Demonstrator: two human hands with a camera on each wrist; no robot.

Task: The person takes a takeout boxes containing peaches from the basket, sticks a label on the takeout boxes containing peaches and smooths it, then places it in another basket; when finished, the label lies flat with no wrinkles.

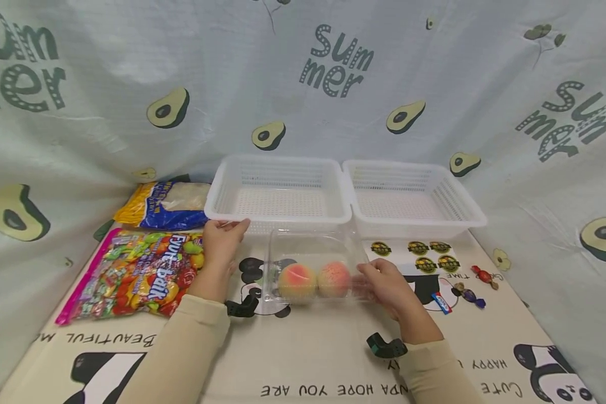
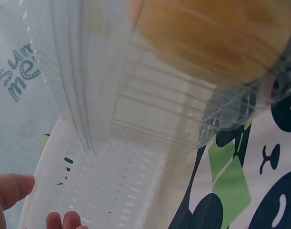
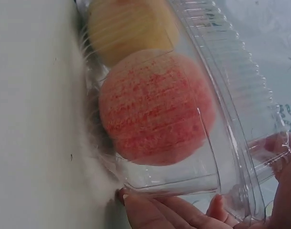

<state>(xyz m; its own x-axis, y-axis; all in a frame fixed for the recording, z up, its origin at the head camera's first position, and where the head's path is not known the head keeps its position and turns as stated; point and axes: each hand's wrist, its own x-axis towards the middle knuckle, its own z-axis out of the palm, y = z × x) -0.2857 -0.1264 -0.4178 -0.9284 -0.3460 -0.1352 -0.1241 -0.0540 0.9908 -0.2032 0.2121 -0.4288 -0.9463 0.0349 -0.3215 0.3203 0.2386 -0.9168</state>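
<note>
A clear plastic clamshell box [image 1: 310, 244] lies on the mat in front of two white baskets, its lid raised. Inside sit two peaches, one [image 1: 297, 282] on the left and one [image 1: 333, 279] on the right. My right hand [image 1: 384, 283] grips the box's right end; in the right wrist view its fingers [image 3: 155, 214] curl under the clear shell beside the redder peach [image 3: 155, 109]. My left hand [image 1: 221, 240] is at the front rim of the left basket [image 1: 278, 216], fingers relaxed, holding nothing. Its thumb [image 2: 9, 191] shows beside the basket's perforated wall [image 2: 121, 191] in the left wrist view.
A second white basket [image 1: 414, 221] stands at the back right. A bag of mixed sweets [image 1: 131, 278] and a blue-and-yellow bag [image 1: 164, 205] lie on the left. Round stickers [image 1: 419, 255] and loose wrapped candies [image 1: 467, 292] lie on the right. An avocado-print cloth hangs behind.
</note>
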